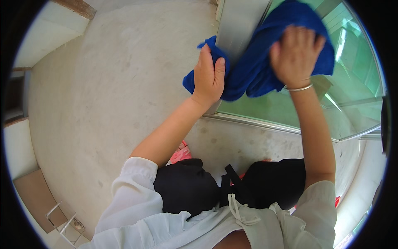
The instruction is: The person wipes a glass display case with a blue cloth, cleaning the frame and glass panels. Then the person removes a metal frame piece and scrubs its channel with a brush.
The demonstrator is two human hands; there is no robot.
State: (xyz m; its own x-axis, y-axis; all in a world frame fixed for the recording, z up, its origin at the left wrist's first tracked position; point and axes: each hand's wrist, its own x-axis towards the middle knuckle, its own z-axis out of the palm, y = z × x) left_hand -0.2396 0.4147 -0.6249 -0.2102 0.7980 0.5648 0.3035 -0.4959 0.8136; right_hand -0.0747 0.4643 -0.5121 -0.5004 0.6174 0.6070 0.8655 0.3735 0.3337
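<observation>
A blue cloth [248,74] is spread across the metal frame [239,28] and the glass pane [351,90] at the upper right. My left hand [209,73] grips one end of it at the frame's left edge, thumb and fingers closed around the bunched fabric. Slightly blurred, my right hand [295,56] lies flat on the cloth over the glass, its fingers pointing up and the thumb apart. A thin bangle circles the right wrist. The glass under the cloth is hidden.
Bare concrete floor [124,77] stretches to the left and below. A metal bottom rail [255,123] borders the glass. At the lower left, a brown board [40,199] leans by the wall near a metal-framed stand [63,228]. A doorway [14,96] shows at the far left.
</observation>
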